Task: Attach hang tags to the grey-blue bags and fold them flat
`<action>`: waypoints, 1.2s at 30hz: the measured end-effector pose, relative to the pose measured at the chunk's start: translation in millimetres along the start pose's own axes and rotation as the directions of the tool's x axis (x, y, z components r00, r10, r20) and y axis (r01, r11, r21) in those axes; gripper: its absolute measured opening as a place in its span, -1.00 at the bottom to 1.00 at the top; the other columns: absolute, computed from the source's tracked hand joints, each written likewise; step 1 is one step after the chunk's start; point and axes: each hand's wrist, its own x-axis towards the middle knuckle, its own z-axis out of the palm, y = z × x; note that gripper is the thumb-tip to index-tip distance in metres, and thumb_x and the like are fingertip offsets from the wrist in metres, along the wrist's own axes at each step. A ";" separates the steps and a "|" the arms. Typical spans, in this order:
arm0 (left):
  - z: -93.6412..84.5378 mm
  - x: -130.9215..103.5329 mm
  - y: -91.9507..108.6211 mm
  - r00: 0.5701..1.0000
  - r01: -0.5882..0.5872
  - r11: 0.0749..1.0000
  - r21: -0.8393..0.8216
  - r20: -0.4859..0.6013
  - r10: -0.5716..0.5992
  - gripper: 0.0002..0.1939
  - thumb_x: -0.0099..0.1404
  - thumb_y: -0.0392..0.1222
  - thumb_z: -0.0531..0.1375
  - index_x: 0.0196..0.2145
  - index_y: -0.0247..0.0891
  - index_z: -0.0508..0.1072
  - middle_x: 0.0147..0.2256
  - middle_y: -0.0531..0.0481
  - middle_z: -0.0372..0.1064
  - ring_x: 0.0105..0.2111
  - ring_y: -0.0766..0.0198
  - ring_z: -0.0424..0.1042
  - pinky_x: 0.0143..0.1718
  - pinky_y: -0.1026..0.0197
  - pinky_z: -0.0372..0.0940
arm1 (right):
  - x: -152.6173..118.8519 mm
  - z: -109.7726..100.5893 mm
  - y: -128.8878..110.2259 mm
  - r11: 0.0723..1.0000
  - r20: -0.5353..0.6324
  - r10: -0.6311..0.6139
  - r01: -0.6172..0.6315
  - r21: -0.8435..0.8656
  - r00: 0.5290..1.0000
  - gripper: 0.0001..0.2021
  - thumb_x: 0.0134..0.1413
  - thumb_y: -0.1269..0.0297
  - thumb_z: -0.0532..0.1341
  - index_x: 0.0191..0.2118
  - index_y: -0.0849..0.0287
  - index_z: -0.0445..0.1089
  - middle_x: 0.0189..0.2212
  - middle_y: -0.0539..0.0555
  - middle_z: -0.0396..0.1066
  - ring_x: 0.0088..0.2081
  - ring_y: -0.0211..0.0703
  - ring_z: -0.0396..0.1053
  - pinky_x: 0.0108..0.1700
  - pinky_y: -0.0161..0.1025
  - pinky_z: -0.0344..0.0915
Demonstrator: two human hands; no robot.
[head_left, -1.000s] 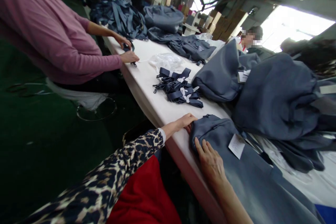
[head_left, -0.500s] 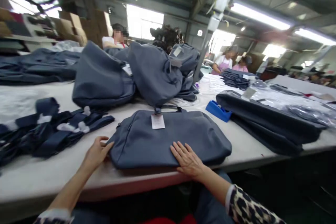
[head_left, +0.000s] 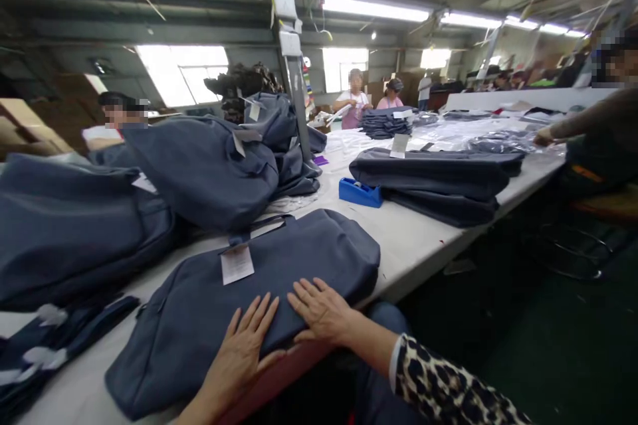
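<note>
A dark blue-grey bag lies flat on the white-covered table, along its near edge. A white paper tag hangs from its handle. My left hand rests on the front part of the bag, fingers stretched out. Just to its right, my right hand lies flat on the same bag with its fingers spread. Neither hand is closed round anything.
Stuffed bags are heaped behind. Straps lie at the left. A blue tape dispenser stands beside folded bags on the table. A metal post rises behind. A person's arm reaches in at right.
My left hand has moved from the bag's left end onto its front, near my right hand. The view has turned to the right, bringing another person into sight.
</note>
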 end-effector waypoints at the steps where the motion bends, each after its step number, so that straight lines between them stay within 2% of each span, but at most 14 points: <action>1: -0.8 -0.8 -2.6 1.000 -0.003 1.000 0.007 0.007 0.003 -0.19 0.27 0.16 0.18 0.38 0.02 -0.01 0.35 -0.07 -0.01 0.33 -0.06 0.07 0.27 -0.20 0.08 | -11.4 -2.6 11.9 0.999 0.000 0.049 -0.049 -0.004 0.999 -0.08 0.11 -0.29 0.14 0.36 0.33 0.01 0.32 0.40 0.08 0.34 0.19 0.02 0.31 0.12 0.01; 3: -5.8 -0.8 -3.8 1.000 0.004 1.000 0.007 0.020 -0.004 -0.16 0.26 0.17 0.19 0.39 0.01 -0.03 0.36 -0.08 -0.03 0.33 -0.06 0.05 0.28 -0.19 0.07 | -32.9 -5.2 34.3 0.992 -0.017 0.123 -0.123 -0.013 0.992 0.00 0.03 -0.29 0.22 0.37 0.38 -0.01 0.33 0.43 0.04 0.35 0.20 -0.02 0.32 0.11 -0.03; 6: -15.1 2.4 2.5 0.998 0.033 0.999 -0.003 0.052 -0.033 -0.16 0.27 0.10 0.20 0.40 -0.03 -0.06 0.36 -0.11 -0.05 0.34 -0.04 0.02 0.30 -0.18 0.03 | -51.7 -4.0 53.8 0.989 -0.067 0.140 -0.143 -0.035 0.988 -0.02 0.04 -0.20 0.27 0.37 0.41 -0.02 0.33 0.44 0.02 0.36 0.20 -0.03 0.33 0.09 -0.03; 11: -22.4 4.3 13.4 0.989 0.085 0.996 0.008 0.119 -0.085 -0.14 0.23 -0.13 0.24 0.39 -0.14 -0.04 0.37 -0.15 -0.08 0.36 -0.01 -0.04 0.33 -0.19 -0.03 | -51.8 -0.2 54.9 0.990 -0.108 0.108 -0.117 -0.084 0.988 -0.12 0.08 -0.10 0.29 0.33 0.43 0.08 0.30 0.44 0.10 0.32 0.22 0.07 0.28 0.09 0.06; 14: -21.2 0.5 17.4 0.993 0.060 0.998 0.028 0.101 -0.063 -0.13 0.20 -0.25 0.26 0.38 -0.24 -0.01 0.36 -0.20 -0.03 0.36 0.00 -0.02 0.34 -0.18 -0.05 | -50.4 3.0 57.6 0.988 -0.136 0.054 -0.073 -0.136 0.989 -0.15 0.09 -0.07 0.29 0.31 0.44 0.11 0.28 0.44 0.14 0.29 0.22 0.13 0.24 0.09 0.12; 18: -15.3 -0.2 21.1 0.997 0.011 0.999 0.032 0.074 -0.013 -0.23 0.22 -0.32 0.22 0.35 -0.24 0.08 0.33 -0.23 0.06 0.34 0.01 0.03 0.34 -0.15 -0.02 | -50.4 11.1 65.0 0.979 -0.173 0.021 -0.055 -0.194 0.985 -0.22 0.10 0.01 0.29 0.30 0.43 0.13 0.26 0.43 0.18 0.27 0.22 0.17 0.21 0.09 0.15; 23: -3.5 10.4 24.2 0.999 -0.022 0.991 0.129 -0.023 0.025 -0.51 0.34 -0.41 0.08 0.21 -0.35 0.27 0.21 -0.33 0.27 0.22 -0.04 0.26 0.20 -0.11 0.21 | -48.3 15.9 67.0 0.981 -0.105 0.046 -0.065 -0.185 0.993 -0.27 0.12 0.07 0.27 0.29 0.41 0.16 0.27 0.44 0.17 0.28 0.24 0.15 0.22 0.12 0.14; 26: 3.5 14.0 26.2 0.995 -0.021 0.986 0.163 -0.090 0.036 -0.58 0.39 -0.45 0.00 0.16 -0.36 0.31 0.16 -0.32 0.32 0.18 0.00 0.32 0.16 -0.07 0.26 | -42.6 4.1 66.1 0.988 -0.010 0.134 -0.135 -0.072 0.991 -0.25 0.07 -0.01 0.29 0.28 0.38 0.22 0.27 0.43 0.15 0.29 0.30 0.13 0.25 0.19 0.11; 28: 6.7 14.0 27.0 0.993 -0.010 0.986 0.164 -0.115 0.029 -0.61 0.40 -0.43 0.00 0.15 -0.37 0.32 0.16 -0.29 0.33 0.18 0.01 0.33 0.15 -0.05 0.26 | -32.8 -12.1 64.0 0.975 0.046 0.212 -0.215 0.052 0.976 -0.30 0.08 -0.09 0.26 0.21 0.31 0.32 0.23 0.39 0.24 0.25 0.33 0.19 0.23 0.23 0.13; 30: 9.1 13.1 27.2 0.990 0.004 0.986 0.166 -0.137 0.020 -0.62 0.42 -0.40 0.00 0.15 -0.37 0.32 0.15 -0.27 0.34 0.17 0.01 0.34 0.16 -0.03 0.25 | -15.4 -32.1 58.3 0.956 0.058 0.245 -0.251 0.151 0.968 -0.40 0.20 -0.13 0.13 0.18 0.20 0.37 0.17 0.30 0.35 0.20 0.23 0.28 0.21 0.17 0.20; 33: 12.8 11.3 27.1 0.984 0.018 0.984 0.175 -0.177 0.013 -0.63 0.45 -0.37 -0.03 0.15 -0.36 0.32 0.14 -0.26 0.35 0.16 0.05 0.34 0.17 0.00 0.23 | 27.2 -58.1 39.3 0.957 -0.033 0.205 -0.194 0.215 0.978 -0.45 0.33 -0.07 -0.03 0.28 0.11 0.23 0.21 0.18 0.31 0.21 -0.01 0.28 0.22 -0.05 0.23; 36: 18.7 9.9 27.3 0.968 0.029 0.980 0.199 -0.249 0.022 -0.63 0.46 -0.35 -0.06 0.14 -0.34 0.33 0.14 -0.21 0.37 0.16 0.08 0.34 0.17 0.03 0.22 | 86.8 -69.1 13.5 0.966 -0.156 0.158 -0.119 0.230 0.975 -0.40 0.31 0.06 0.05 0.38 0.16 0.02 0.32 0.18 0.13 0.30 -0.06 0.12 0.27 -0.09 0.15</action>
